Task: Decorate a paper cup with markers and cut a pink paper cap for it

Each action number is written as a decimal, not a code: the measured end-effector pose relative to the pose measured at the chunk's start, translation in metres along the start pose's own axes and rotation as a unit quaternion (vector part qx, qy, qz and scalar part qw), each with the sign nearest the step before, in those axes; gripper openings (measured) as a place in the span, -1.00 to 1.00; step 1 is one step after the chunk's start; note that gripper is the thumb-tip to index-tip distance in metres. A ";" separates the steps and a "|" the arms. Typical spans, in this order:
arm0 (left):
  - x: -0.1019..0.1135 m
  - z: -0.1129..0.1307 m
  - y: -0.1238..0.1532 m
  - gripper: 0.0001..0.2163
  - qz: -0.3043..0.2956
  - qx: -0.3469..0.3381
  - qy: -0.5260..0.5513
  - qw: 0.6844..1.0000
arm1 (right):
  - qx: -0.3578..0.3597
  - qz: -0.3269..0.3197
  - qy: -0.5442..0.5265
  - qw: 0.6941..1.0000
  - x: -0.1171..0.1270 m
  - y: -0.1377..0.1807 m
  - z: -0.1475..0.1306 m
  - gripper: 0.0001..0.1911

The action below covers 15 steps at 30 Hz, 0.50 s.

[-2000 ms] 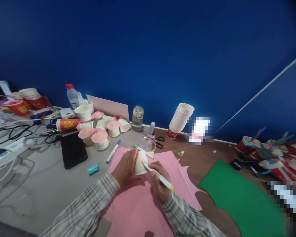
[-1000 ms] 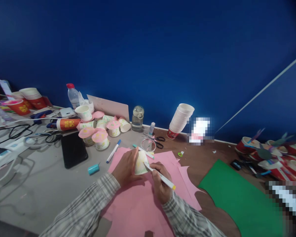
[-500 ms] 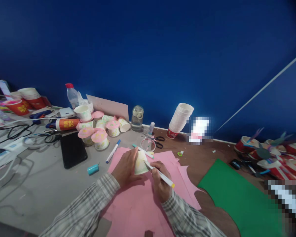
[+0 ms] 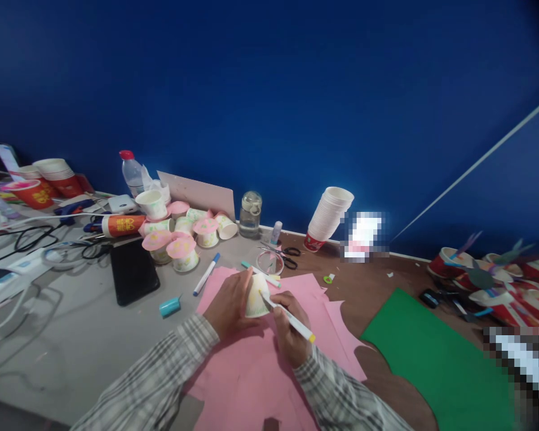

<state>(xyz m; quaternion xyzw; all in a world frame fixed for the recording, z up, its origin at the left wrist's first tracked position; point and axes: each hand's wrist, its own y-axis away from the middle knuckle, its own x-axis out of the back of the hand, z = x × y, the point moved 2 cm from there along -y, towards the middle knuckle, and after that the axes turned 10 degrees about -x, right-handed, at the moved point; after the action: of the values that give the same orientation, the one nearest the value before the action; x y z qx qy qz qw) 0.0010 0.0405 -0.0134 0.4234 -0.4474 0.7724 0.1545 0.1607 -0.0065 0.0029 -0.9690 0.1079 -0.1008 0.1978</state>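
Observation:
My left hand [image 4: 230, 306] is closed round a paper cup [image 4: 256, 297] marked with yellow and green, tilted above the pink paper [image 4: 251, 383]. A pink piece of paper shows at the cup's left side, partly behind my fingers. In my right hand [image 4: 293, 329] is a white marker [image 4: 300, 326] with a yellow end, its tip against the cup's side. Beyond the cup lie a teal-ended marker [image 4: 272, 281], a roll of tape [image 4: 270, 262] and black-handled scissors [image 4: 291, 257]. A blue-capped marker [image 4: 206, 274] rests left of the pink paper.
Several decorated cups with pink tops [image 4: 182, 246] stand at the back left, near a black phone [image 4: 133, 272] and a teal cylinder [image 4: 169, 307]. A glass bottle [image 4: 250, 214] and a leaning stack of cups [image 4: 327, 218] are by the wall. Green sheet [image 4: 435, 359] lies right.
The marker in my right hand has shifted slightly at the cup's side, its yellow end moving a little left. The cup has turned very slightly in my left hand.

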 end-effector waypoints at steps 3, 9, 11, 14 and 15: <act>0.000 0.001 -0.001 0.04 0.003 -0.004 -0.007 1.000 | -0.004 -0.001 0.000 1.000 0.000 0.000 0.000 -0.83; 0.002 0.001 -0.002 0.04 0.004 0.002 0.000 1.000 | -0.003 0.000 0.003 1.000 0.000 0.000 0.002 -0.83; 0.002 0.001 -0.002 0.04 0.003 0.004 -0.002 1.000 | -0.003 0.001 0.002 1.000 0.000 0.000 0.002 -0.83; 0.002 0.001 -0.002 0.04 0.005 0.002 -0.009 1.000 | -0.002 0.003 0.001 1.000 0.002 0.000 0.001 -0.84; 0.002 0.001 -0.002 0.04 0.006 0.000 -0.010 1.000 | -0.003 0.003 0.001 1.000 0.002 0.000 0.001 -0.84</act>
<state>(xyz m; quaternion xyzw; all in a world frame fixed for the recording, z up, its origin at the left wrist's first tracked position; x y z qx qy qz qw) 0.0015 0.0401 -0.0106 0.4287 -0.4516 0.7689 0.1450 0.1627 -0.0070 0.0026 -0.9692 0.1113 -0.1005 0.1956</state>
